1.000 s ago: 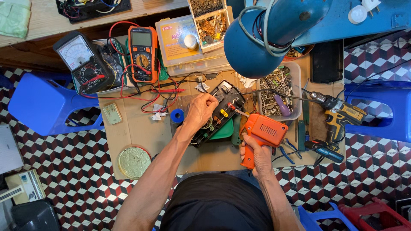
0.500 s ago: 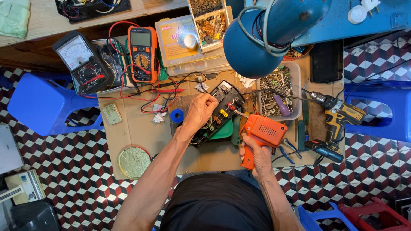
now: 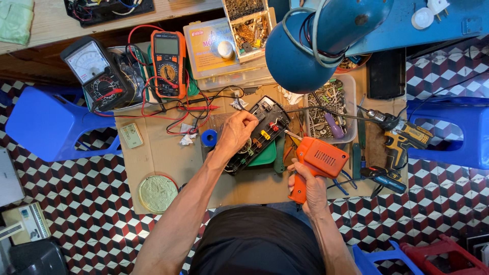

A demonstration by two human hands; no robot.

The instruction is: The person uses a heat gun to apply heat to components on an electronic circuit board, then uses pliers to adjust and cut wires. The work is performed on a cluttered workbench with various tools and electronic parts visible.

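Change: nothing to speak of since a second ago, both hands hold the same spots, so this reads as a steady working pass and not a fresh approach.
Right hand: right hand [image 3: 309, 189] has its fingers clamped round the grip of the orange pistol-shaped soldering gun [image 3: 317, 162], tip aimed left and up at the board.
Left hand: left hand [image 3: 236, 131] lies on the black open electronic unit with small yellow and red parts [image 3: 259, 133]; its fingers are drawn together at the upper end, whether pinching a wire or just pressing I cannot tell.
Board: mid-counter on the brown cardboard-covered counter [image 3: 163, 158], lying slantwise over a green pad [image 3: 266, 156], a blue tape roll [image 3: 209, 137] just beside its left side.
Far left corner: orange digital multimeter [image 3: 168, 62] and black analogue meter [image 3: 96, 74], red leads trailing toward the middle.
Right edge: clear plastic tray of screws and metal bits [image 3: 332, 108], then a yellow and black cordless drill [image 3: 403, 136].
Overhead: blue dome lamp shade [image 3: 300, 51] hangs over the far edge.
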